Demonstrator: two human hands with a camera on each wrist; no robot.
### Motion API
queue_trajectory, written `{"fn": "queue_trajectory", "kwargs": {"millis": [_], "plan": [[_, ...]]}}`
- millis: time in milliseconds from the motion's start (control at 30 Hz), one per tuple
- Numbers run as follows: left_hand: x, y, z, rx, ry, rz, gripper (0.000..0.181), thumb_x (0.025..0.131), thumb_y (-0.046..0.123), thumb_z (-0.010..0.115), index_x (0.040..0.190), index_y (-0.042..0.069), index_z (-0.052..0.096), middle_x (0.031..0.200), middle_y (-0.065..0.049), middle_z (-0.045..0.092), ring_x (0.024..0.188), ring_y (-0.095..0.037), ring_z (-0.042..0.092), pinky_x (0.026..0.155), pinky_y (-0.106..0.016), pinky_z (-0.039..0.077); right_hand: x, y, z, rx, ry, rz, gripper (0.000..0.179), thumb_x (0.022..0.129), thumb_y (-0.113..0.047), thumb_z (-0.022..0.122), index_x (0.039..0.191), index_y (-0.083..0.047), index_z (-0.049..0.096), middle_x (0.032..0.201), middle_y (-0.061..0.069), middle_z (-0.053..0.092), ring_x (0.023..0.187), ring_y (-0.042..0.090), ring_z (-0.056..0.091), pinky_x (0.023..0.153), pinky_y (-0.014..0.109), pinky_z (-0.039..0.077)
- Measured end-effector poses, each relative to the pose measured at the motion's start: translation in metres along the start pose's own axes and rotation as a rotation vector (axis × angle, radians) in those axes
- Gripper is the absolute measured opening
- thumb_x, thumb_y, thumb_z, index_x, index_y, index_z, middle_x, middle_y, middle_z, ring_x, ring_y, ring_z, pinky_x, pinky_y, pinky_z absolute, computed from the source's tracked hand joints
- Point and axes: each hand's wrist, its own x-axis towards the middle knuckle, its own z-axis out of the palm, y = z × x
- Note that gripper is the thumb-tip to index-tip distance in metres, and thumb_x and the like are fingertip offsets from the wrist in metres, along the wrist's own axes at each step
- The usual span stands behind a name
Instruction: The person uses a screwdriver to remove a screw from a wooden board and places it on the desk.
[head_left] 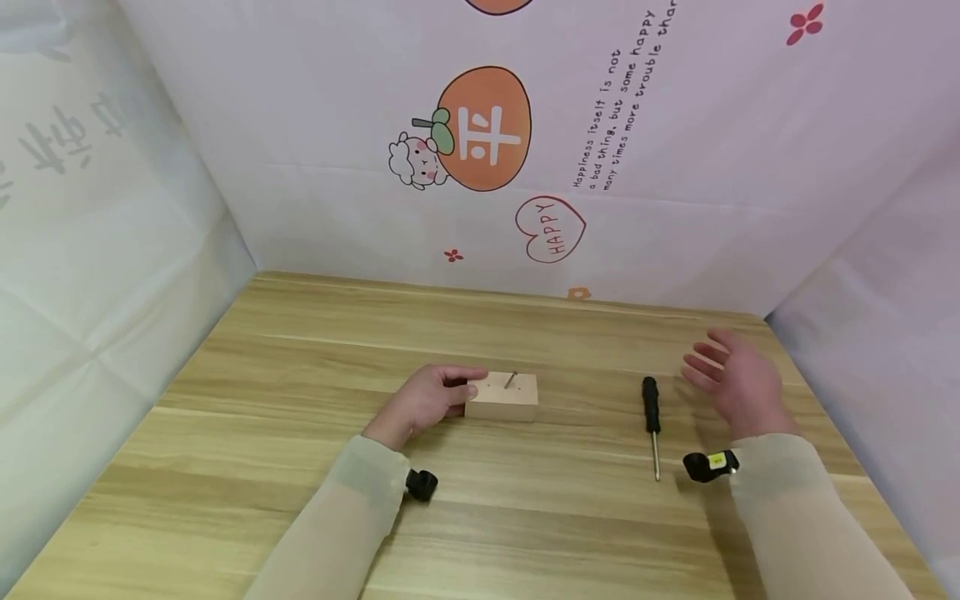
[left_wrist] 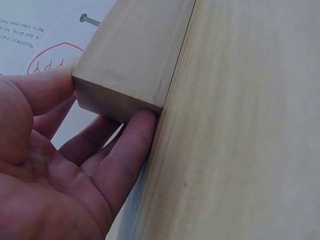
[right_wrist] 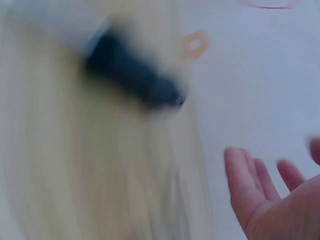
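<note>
A pale wooden block [head_left: 502,408] lies on the table, with a screw [head_left: 512,380] leaning out of its top face and small holes beside it. My left hand [head_left: 431,398] grips the block's left end, thumb near the upper edge and fingers around the lower side. The left wrist view shows the thumb and fingertips touching the block [left_wrist: 132,55], and the screw [left_wrist: 90,20] beyond it. To the right lies a screwdriver [head_left: 652,408] with a black handle, its tip toward me. Right of it my right hand [head_left: 746,385] holds nothing, its fingers spread and loosely bent.
The wood-grain table [head_left: 585,533] meets a printed white cloth [head_left: 337,208] at the back; plain cloth hangs at both sides. Each wrist carries a small black camera. In the right wrist view a dark shape [right_wrist: 132,70] is too blurred to identify.
</note>
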Motion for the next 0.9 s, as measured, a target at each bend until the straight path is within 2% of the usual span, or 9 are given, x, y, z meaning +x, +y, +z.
{"fn": "queue_trajectory", "kwargs": {"millis": [67,100,167,233,333,433,500,633,900], "plan": [[0.001,0.001,0.001,0.003,-0.002,-0.005,0.029,0.099,0.012,0.065,0.127,0.017,0.071,0.135,-0.005,0.057,0.117,-0.023,0.057,0.087,-0.035,0.053,-0.002,0.001,0.004,0.325,-0.067,0.056,0.038,0.097,-0.031,0.068,0.13,-0.016,0.057,0.129,0.012,0.052,0.116,0.034,0.058,0.107,0.052,0.035],[0.001,0.001,0.001,0.004,-0.004,-0.004,0.029,0.099,0.011,0.064,0.127,0.017,0.071,0.135,-0.005,0.057,0.117,-0.023,0.057,0.087,-0.035,0.053,-0.004,0.003,0.007,0.434,-0.114,0.095,0.038,0.097,-0.032,0.068,0.13,-0.015,0.059,0.131,0.014,0.051,0.123,0.037,0.052,0.109,0.054,0.031],[0.002,0.002,0.001,0.01,-0.008,-0.004,0.029,0.1,0.011,0.064,0.127,0.017,0.071,0.134,-0.004,0.057,0.114,-0.022,0.058,0.086,-0.036,0.054,-0.007,0.013,0.018,0.502,-0.231,0.154,0.042,0.098,-0.037,0.064,0.133,-0.015,0.058,0.143,0.016,0.043,0.136,0.039,0.037,0.112,0.058,0.023],[0.002,0.002,0.002,0.019,-0.013,-0.007,0.029,0.1,0.011,0.064,0.127,0.017,0.071,0.133,-0.004,0.058,0.111,-0.021,0.059,0.085,-0.036,0.054,-0.012,0.029,0.034,0.423,-0.344,0.185,0.047,0.1,-0.039,0.06,0.14,-0.017,0.051,0.154,0.017,0.029,0.143,0.04,0.022,0.112,0.06,0.02],[0.004,0.003,0.003,0.027,-0.023,-0.017,0.029,0.1,0.012,0.063,0.127,0.018,0.071,0.13,-0.004,0.058,0.107,-0.021,0.06,0.084,-0.036,0.054,-0.024,0.058,0.061,0.149,-0.49,0.175,0.059,0.105,-0.037,0.051,0.156,-0.017,0.03,0.163,0.016,0.009,0.145,0.044,0.012,0.109,0.063,0.023],[0.005,0.004,0.005,0.041,-0.032,-0.02,0.029,0.1,0.012,0.063,0.127,0.019,0.071,0.13,-0.004,0.058,0.105,-0.021,0.06,0.083,-0.036,0.055,-0.037,0.086,0.085,-0.089,-0.567,0.135,0.064,0.107,-0.025,0.049,0.16,-0.013,0.015,0.163,0.018,0.009,0.143,0.047,0.016,0.104,0.064,0.031],[0.007,0.006,0.006,0.051,-0.033,-0.021,0.029,0.101,0.013,0.063,0.127,0.02,0.071,0.13,-0.004,0.058,0.105,-0.021,0.06,0.084,-0.037,0.055,-0.042,0.101,0.097,-0.195,-0.568,0.092,0.067,0.105,-0.017,0.054,0.16,-0.009,0.017,0.161,0.017,0.014,0.142,0.045,0.02,0.101,0.062,0.037],[0.009,0.008,0.007,0.061,-0.028,-0.025,0.028,0.1,0.014,0.063,0.127,0.02,0.071,0.131,-0.005,0.058,0.107,-0.021,0.06,0.084,-0.037,0.055,-0.043,0.116,0.112,-0.306,-0.537,0.025,0.068,0.097,-0.005,0.064,0.156,-0.006,0.03,0.16,0.015,0.022,0.139,0.041,0.031,0.095,0.057,0.045],[0.011,0.006,0.007,0.036,-0.03,-0.035,0.028,0.1,0.014,0.063,0.126,0.022,0.071,0.134,-0.005,0.057,0.11,-0.022,0.06,0.084,-0.036,0.055,-0.041,0.122,0.123,-0.413,-0.458,0.001,0.059,0.09,0.011,0.067,0.145,-0.005,0.051,0.155,0.016,0.032,0.125,0.036,0.049,0.088,0.049,0.052]]}}
